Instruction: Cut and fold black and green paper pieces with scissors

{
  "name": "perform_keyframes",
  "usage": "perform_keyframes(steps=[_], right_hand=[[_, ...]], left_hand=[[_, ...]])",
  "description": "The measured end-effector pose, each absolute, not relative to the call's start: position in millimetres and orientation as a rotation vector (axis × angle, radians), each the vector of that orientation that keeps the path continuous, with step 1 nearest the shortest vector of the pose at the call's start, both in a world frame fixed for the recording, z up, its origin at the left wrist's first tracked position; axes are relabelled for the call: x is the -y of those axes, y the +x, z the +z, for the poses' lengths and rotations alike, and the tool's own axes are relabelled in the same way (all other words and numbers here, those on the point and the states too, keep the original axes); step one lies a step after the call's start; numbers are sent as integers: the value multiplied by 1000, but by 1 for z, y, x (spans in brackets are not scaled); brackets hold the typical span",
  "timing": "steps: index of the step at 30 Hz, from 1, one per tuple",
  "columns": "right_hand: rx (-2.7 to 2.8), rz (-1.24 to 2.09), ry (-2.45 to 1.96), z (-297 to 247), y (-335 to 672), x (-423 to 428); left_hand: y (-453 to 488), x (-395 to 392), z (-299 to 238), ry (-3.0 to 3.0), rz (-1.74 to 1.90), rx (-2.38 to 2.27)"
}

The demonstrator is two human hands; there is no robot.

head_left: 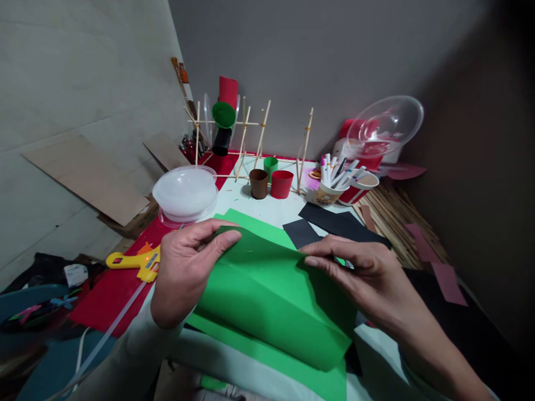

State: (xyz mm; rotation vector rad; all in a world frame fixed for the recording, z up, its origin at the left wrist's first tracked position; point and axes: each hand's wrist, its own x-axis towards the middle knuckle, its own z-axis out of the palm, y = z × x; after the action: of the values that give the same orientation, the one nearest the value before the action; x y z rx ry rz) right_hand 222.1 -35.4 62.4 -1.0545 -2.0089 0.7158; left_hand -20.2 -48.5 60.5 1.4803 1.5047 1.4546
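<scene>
A sheet of green paper (271,289) is raised between my two hands, its lower part curving toward me. My left hand (188,267) pinches the top left corner between thumb and fingers. On the other side, my right hand (363,273) grips the upper right edge in the same way. Beneath it lies more green paper (321,379), flat on the white table surface. Just past the held sheet are black paper pieces (334,221). A yellow glue gun (134,263) rests left of my left hand.
Small brown (258,184), red (282,184) and green cups (270,165) stand behind the paper. Stick frames (263,128) rise at the back. Left are stacked plastic lids (186,192); right, a cup of markers (329,193) and a bundle of wooden sticks (401,223).
</scene>
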Motion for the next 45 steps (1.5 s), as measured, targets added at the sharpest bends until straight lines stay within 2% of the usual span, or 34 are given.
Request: perform_keyframes(steps=[10, 13, 16, 18, 21, 23, 28, 31, 34, 39, 45], right_hand=[[2077, 629, -1047, 66, 222, 41], [2109, 544, -1037, 66, 222, 45], [2168, 414, -1048, 66, 221, 50], [2230, 320, -1034, 66, 220, 52], [2326, 134, -992, 68, 216, 55], [2341, -49, -966, 75, 213, 56], [2202, -536, -802, 110, 205, 75], [2273, -709, -736, 114, 201, 99], [2438, -674, -763, 79, 194, 123], [2505, -378, -821, -7, 177, 154], [2505, -289, -969, -30, 170, 173]], left_hand=[[-27, 46, 41, 1346, 1517, -1370], [-24, 47, 51, 1663, 1495, -1528], [-17, 51, 67, 2272, 1397, -1521], [-11, 54, 75, 2658, 1231, -1371], [-3, 56, 80, 2900, 1026, -1164], [1, 56, 84, 2937, 1052, -1089], [-4, 63, 103, 2975, 1377, -1047], [-19, 77, 96, 3068, 1360, -963], [-35, 95, 56, 3049, 1188, -913], [-44, 127, -22, 3015, 914, -942], [-42, 143, -35, 2914, 911, -1004]])
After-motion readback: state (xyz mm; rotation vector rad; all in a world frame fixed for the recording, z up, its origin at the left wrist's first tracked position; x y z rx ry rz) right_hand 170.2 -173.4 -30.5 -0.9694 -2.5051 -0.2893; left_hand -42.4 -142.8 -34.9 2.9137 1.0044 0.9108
